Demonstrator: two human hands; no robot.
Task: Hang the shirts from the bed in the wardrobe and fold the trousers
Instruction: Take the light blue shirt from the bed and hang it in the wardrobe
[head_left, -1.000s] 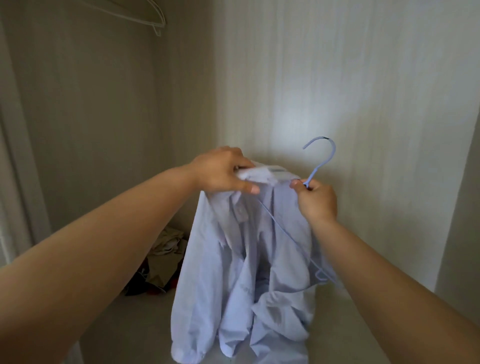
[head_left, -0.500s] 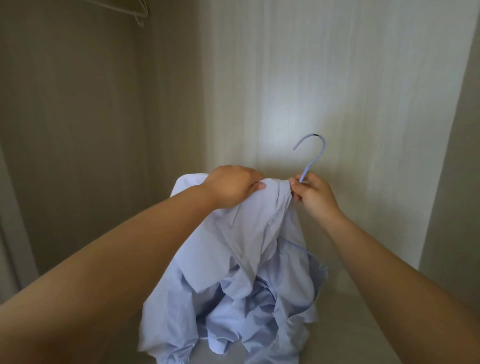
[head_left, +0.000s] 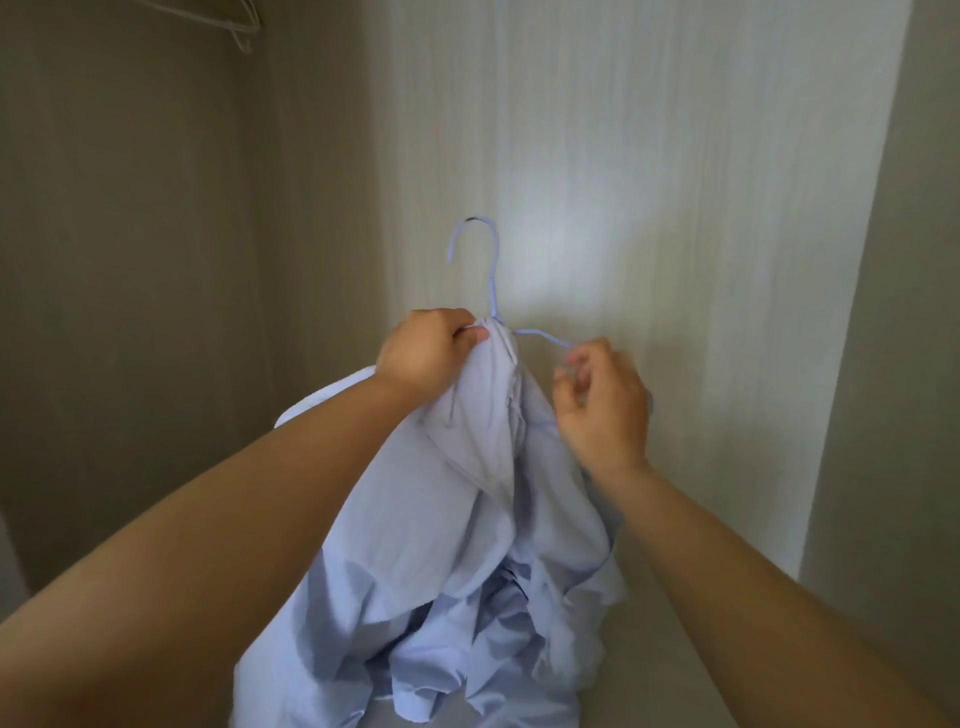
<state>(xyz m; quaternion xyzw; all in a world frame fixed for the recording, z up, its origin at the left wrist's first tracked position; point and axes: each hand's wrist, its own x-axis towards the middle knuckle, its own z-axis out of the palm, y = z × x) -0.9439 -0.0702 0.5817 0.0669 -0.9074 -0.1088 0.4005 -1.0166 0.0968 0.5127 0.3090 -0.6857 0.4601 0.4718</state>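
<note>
A pale blue shirt (head_left: 457, 530) hangs in front of me inside the wardrobe, crumpled at its lower end. A light blue wire hanger (head_left: 491, 280) rises out of its collar, hook upright. My left hand (head_left: 428, 358) grips the collar together with the hanger just below the hook. My right hand (head_left: 605, 400) is at the hanger's right arm, its fingers curled where the wire meets the shirt's shoulder; whether they pinch cloth or wire I cannot tell. The hanger's left arm is hidden under the fabric.
Pale wood-grain wardrobe walls (head_left: 649, 182) close in at the back and both sides. A white wire hanger (head_left: 239, 23) hangs at the top left. The wardrobe floor (head_left: 670, 670) lies below the shirt.
The hanger has turned upright and shifted left. My left hand now grips collar and hanger neck; my right hand let go of the neck and moved down to the right arm.
</note>
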